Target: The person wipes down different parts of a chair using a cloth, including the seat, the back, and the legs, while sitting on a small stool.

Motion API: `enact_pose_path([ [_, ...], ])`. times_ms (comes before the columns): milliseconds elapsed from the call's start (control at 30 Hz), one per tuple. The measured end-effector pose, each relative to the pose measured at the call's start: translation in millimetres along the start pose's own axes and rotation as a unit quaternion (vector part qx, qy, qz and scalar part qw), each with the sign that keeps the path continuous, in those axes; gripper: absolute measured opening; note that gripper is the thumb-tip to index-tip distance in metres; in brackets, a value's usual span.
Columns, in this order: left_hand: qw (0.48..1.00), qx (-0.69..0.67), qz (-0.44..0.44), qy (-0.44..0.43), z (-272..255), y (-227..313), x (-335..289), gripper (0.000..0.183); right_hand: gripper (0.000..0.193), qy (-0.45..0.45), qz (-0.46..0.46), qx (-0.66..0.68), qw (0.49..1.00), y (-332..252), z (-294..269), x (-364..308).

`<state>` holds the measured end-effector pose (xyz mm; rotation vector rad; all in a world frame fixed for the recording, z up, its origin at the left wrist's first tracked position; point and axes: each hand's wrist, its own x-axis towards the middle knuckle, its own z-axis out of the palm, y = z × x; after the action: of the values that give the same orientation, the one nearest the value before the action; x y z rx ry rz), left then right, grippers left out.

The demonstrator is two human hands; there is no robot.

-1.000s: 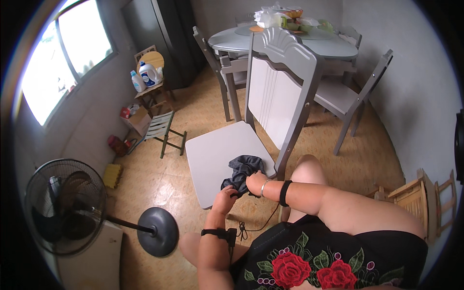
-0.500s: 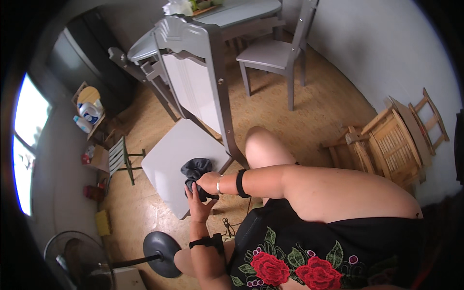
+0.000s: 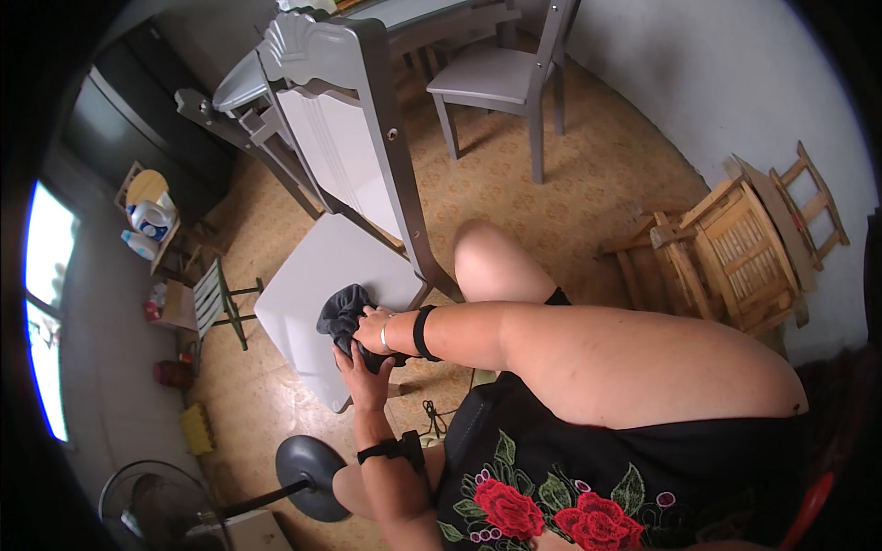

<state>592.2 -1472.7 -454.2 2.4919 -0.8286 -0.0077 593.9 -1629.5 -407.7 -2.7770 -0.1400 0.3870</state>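
A dark grey cloth (image 3: 342, 310) lies bunched on the pale grey seat of a chair (image 3: 308, 262), near the seat's edge closest to me. My right hand (image 3: 374, 331), with a silver bracelet at the wrist, reaches across from the right and is closed on the cloth, pressing into its folds. Just below it, my left hand (image 3: 367, 381) grips the lower part of the cloth, its thumb on the right side and fingers on the left. Part of the cloth is hidden between the two hands. The chair's tall back (image 3: 340, 156) rises beyond them.
A standing fan (image 3: 152, 510) with a round black base (image 3: 310, 477) is at lower left. A slatted folding stool (image 3: 219, 298) stands left of the chair. Wooden folding chairs (image 3: 744, 248) lean at the right wall. A second grey chair (image 3: 491, 73) and a table (image 3: 404, 14) are behind.
The whole view has shifted, so the chair sits slightly further left and higher. My right hand's fingers have spread more over the cloth; both hands stay on it.
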Motion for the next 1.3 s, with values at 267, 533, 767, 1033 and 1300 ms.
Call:
enact_pose_path([
  [267, 0.999, 0.034, -0.031, 0.007, 1.3, 0.6, 18.1, 0.091, 0.037, -0.043, -0.006, -0.029, 0.999, 1.0, -16.3, 15.3],
  [533, 0.989, 0.117, -0.094, -0.014, -3.0, 12.6, 26.0, 0.110, 0.052, 0.057, -0.111, 0.088, 0.988, 22.8, -8.8, 10.4],
  [767, 0.986, 0.094, -0.138, 0.024, -13.2, -3.3, 35.9, 0.078, 0.034, 0.049, -0.078, 0.249, 0.964, 70.5, -53.2, -60.8],
  [1033, 0.934, 0.113, -0.326, 0.095, -28.7, -51.9, 60.8, 0.068, 0.036, -0.072, 0.077, 0.222, 0.969, 122.4, -108.7, -98.6],
  [1300, 0.916, -0.158, -0.287, 0.230, -38.8, -99.2, 57.9, 0.089, 0.053, 0.236, 0.057, 0.317, 0.917, 142.2, -115.1, -122.4],
])
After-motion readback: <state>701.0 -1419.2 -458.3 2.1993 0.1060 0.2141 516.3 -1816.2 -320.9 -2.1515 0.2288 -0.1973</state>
